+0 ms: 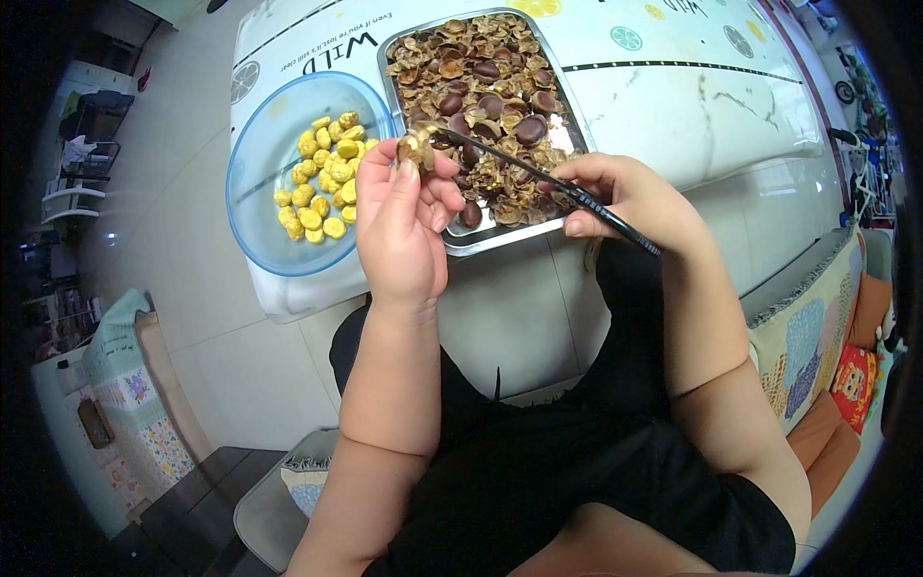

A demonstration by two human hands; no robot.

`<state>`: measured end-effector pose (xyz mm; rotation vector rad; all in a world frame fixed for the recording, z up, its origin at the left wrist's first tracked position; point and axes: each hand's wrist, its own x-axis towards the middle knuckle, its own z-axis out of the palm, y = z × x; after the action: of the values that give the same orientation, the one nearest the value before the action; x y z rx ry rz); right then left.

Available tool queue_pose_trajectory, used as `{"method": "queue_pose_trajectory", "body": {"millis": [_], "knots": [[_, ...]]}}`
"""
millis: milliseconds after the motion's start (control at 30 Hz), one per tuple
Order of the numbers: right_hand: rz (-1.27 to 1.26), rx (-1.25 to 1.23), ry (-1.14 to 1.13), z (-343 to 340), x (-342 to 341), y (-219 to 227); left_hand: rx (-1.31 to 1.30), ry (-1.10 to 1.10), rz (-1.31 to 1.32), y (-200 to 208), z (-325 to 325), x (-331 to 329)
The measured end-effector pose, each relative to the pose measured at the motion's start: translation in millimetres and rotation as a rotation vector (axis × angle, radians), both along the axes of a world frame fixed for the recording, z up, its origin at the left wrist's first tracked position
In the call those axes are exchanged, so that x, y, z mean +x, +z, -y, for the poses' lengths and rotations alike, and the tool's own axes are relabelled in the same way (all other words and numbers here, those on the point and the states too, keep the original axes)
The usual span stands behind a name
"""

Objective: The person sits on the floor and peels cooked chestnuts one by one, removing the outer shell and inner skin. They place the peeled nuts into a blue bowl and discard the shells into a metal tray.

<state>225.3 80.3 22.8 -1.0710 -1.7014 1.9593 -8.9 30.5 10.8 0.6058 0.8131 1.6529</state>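
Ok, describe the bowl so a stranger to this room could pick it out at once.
Find the white printed tabletop, then the metal tray on it. Left of the tray, beside the left hand, sits a round, see-through blue bowl. Rounded yellow pieces in it set it apart: the rectangular tray is spread with brown shells and glossy brown nuts.

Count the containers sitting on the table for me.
2: a clear bluish bowl holding yellow pieces at left, and a metal tray of brown shells to its right. No others show.
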Motion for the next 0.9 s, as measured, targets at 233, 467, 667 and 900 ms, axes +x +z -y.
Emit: {"method": "queue_pose_trajectory", "body": {"millis": [233,467,667,900], "knots": [[0.572,0.299,-0.285,-9.9,-4.3,8.2,-0.027,-0.032,0.040,0.7,1.1,-0.2],[0.725,0.764,-0.394,-15.5,-10.7,-11.4,-0.104,-0.026,-0.092,0.5,1.3,5.3],[0.689,0.977,-0.446,-18.8,-12.4,-21.5,-0.130,-0.023,-0.107,-3.5,2.6,10.0],[0.764,0.809,-0.504,-20.2,-21.1,-12.7,-0.124,0.006,-0.185,-9.4,3.1,14.6]]}}
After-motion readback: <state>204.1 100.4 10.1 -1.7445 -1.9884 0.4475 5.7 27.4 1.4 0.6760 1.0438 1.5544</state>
